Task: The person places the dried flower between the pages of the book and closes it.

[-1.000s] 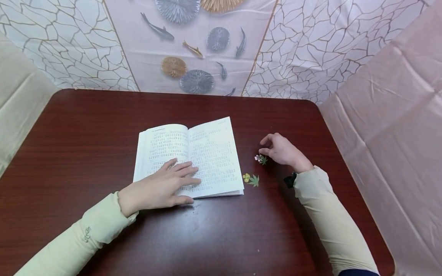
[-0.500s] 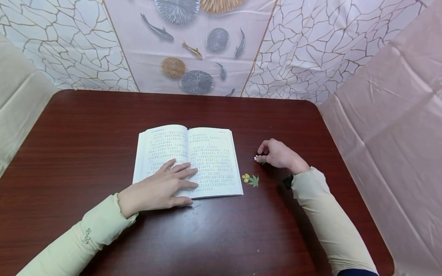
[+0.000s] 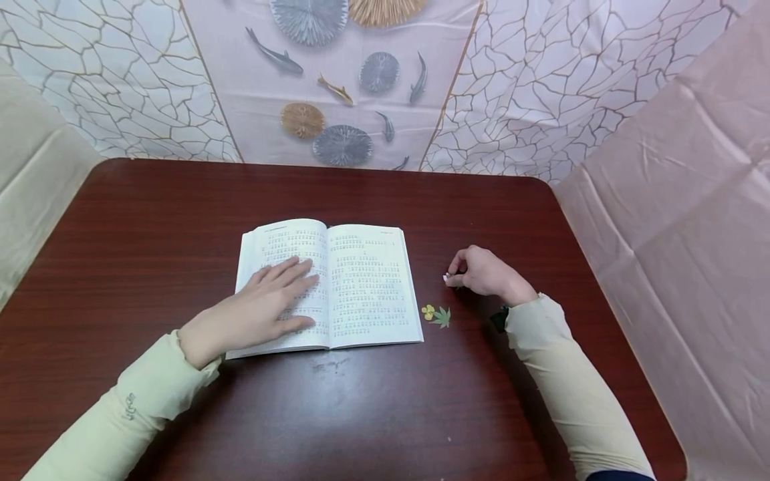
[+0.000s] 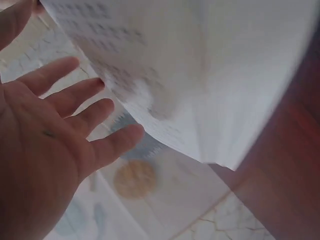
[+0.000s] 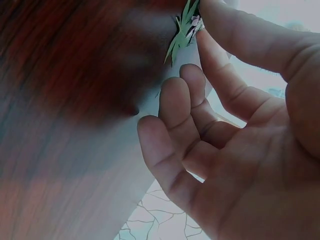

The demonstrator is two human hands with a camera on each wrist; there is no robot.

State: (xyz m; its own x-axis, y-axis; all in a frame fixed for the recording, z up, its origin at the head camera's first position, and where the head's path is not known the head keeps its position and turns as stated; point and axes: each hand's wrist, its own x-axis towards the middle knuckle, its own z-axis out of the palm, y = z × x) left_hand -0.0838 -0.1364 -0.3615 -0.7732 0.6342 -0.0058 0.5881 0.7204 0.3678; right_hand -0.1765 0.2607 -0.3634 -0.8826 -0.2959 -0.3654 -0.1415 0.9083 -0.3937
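Observation:
An open book (image 3: 369,300) with printed pages lies on the table. Over its left page my left hand (image 3: 240,321) is spread, fingers straight; the left wrist view shows the open palm (image 4: 45,135) close beside the page (image 4: 170,75). My right hand (image 3: 490,272) is low over the table, right of the book. Thumb and index finger pinch a small pink flower (image 3: 446,276) with a green leaf (image 5: 181,37), mostly hidden by the hand in the head view. The other right fingers (image 5: 175,102) are loosely bent.
A yellow flower (image 3: 428,312) and a green star-shaped leaf (image 3: 442,316) lie on the dark wooden table (image 3: 373,414) at the book's right edge. Patterned cloth (image 3: 511,100) hangs behind the table, and plain pale cloth (image 3: 680,234) along the right side.
The raised right page has settled flat. My left hand has slid left, off the middle of the book onto the left page. My right hand has lowered and its fingertips have closed on the flower.

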